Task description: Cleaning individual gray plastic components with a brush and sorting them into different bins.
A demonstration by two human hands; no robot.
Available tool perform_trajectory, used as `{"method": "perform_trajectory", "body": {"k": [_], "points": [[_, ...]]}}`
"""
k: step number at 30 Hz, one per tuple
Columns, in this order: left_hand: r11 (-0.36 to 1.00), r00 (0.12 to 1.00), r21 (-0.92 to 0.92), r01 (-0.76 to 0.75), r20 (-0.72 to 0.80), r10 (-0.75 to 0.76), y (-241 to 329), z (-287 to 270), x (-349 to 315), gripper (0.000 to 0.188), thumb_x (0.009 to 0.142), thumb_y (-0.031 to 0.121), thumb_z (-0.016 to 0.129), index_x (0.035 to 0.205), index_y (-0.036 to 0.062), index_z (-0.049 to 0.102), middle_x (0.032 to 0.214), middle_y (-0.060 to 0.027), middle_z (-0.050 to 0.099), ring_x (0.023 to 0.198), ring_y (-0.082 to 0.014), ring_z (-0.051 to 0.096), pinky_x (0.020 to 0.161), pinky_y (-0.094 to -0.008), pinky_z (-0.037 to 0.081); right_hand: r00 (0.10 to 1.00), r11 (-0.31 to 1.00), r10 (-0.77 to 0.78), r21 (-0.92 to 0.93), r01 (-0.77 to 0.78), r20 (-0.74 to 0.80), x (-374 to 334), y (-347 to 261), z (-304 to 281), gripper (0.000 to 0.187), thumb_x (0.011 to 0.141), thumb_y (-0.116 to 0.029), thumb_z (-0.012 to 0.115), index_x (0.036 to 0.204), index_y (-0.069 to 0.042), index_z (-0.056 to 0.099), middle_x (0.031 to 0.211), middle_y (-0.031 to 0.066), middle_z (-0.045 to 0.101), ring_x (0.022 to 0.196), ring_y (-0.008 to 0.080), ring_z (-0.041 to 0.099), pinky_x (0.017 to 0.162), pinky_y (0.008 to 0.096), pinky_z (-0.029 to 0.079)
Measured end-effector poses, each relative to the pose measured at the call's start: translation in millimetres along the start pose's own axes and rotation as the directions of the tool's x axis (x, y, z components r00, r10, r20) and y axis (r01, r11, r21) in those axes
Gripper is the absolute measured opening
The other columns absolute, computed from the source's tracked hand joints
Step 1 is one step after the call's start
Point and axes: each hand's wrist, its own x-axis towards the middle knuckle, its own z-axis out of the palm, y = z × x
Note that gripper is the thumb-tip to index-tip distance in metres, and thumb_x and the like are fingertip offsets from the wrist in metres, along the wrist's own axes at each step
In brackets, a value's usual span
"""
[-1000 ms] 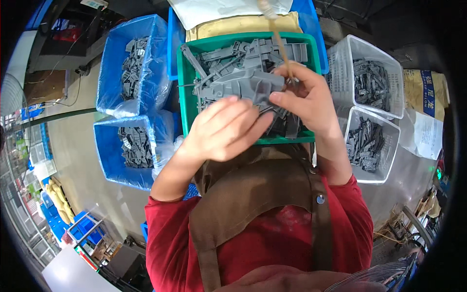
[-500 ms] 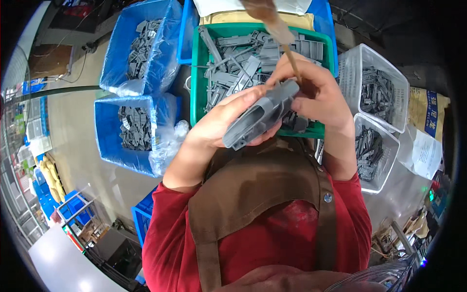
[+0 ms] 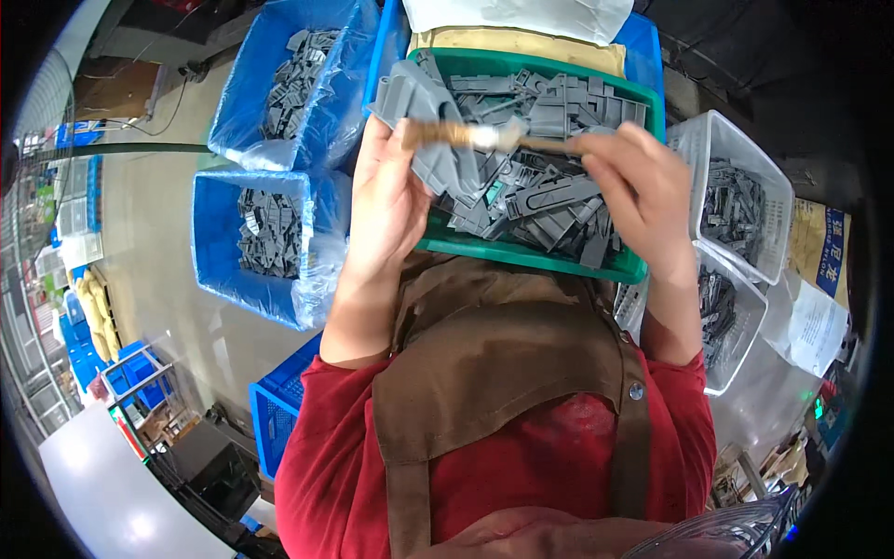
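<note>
My left hand (image 3: 391,200) grips a grey plastic part (image 3: 421,116) and holds it up over the left end of a green crate (image 3: 549,263). My right hand (image 3: 643,186) holds a thin wooden-handled tool (image 3: 475,137) that lies sideways, its tip touching the grey part. The crate sits in front of my chest and is piled with several similar grey plastic parts (image 3: 540,191). A brown apron over red sleeves fills the lower part of the view.
Two blue bins (image 3: 279,65) (image 3: 265,238) lined with plastic and holding grey parts stand at my left. White baskets (image 3: 740,191) (image 3: 722,321) of dark parts stand at my right. A blue crate (image 3: 275,429) is on the floor below, paper sheets (image 3: 815,326) at the far right.
The grey part has gone from in front of my chest up and left over the crate. The tool has swung from upright to lying sideways across the part.
</note>
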Motion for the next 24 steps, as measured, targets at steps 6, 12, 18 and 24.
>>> {"method": "perform_trajectory", "body": {"k": [6, 12, 18, 24], "points": [[0.893, 0.961, -0.353, 0.278, 0.095, -0.262, -3, -26, 4, 0.030, 0.098, 0.025, 0.037, 0.113, 0.0014, 0.049, 0.096, -0.0148, 0.062, 0.078, -0.0187, 0.062, 0.066, -0.0322, 0.055, 0.987, 0.991, -0.136, 0.021, 0.134, 0.091, -15, 3, -2, 0.010, 0.072, -0.007, 0.065, 0.082, -0.006, 0.067, 0.063, 0.0055, 0.049, 0.054, 0.0212, 0.047, 0.049, 0.0314, 0.035], [0.747, 0.925, -0.582, 0.321, 0.023, -0.380, -12, -17, 1, 0.031, 0.096, 0.024, 0.041, 0.109, -0.0015, 0.053, 0.100, -0.0174, 0.061, 0.079, -0.0220, 0.061, 0.070, -0.0310, 0.053, 0.995, 0.995, -0.097, -0.032, 0.097, 0.014, -14, 3, 4, 0.012, 0.072, -0.007, 0.065, 0.084, -0.005, 0.066, 0.061, 0.0058, 0.048, 0.053, 0.0208, 0.047, 0.049, 0.0314, 0.035], [0.582, 0.904, -0.732, 0.354, 0.109, -0.413, -13, -17, 1, 0.028, 0.094, 0.019, 0.044, 0.109, -0.0025, 0.053, 0.098, -0.0173, 0.060, 0.081, -0.0225, 0.059, 0.070, -0.0300, 0.052, 0.999, 0.999, -0.043, 0.009, 0.043, -0.030, -20, 4, 7, 0.012, 0.073, -0.006, 0.064, 0.085, -0.004, 0.066, 0.060, 0.0061, 0.048, 0.052, 0.0194, 0.046, 0.049, 0.0300, 0.034], [0.301, 0.979, -0.940, 0.162, 0.115, -0.167, 33, -61, 37, 0.021, 0.091, 0.007, 0.049, 0.109, -0.0039, 0.050, 0.098, -0.0164, 0.059, 0.088, -0.0222, 0.058, 0.080, -0.0337, 0.053, 0.998, 0.986, 0.040, 0.160, -0.046, 0.043, -28, 6, -4, 0.012, 0.074, -0.005, 0.061, 0.084, -0.003, 0.066, 0.060, 0.0064, 0.047, 0.053, 0.0186, 0.044, 0.049, 0.0296, 0.032]]}}
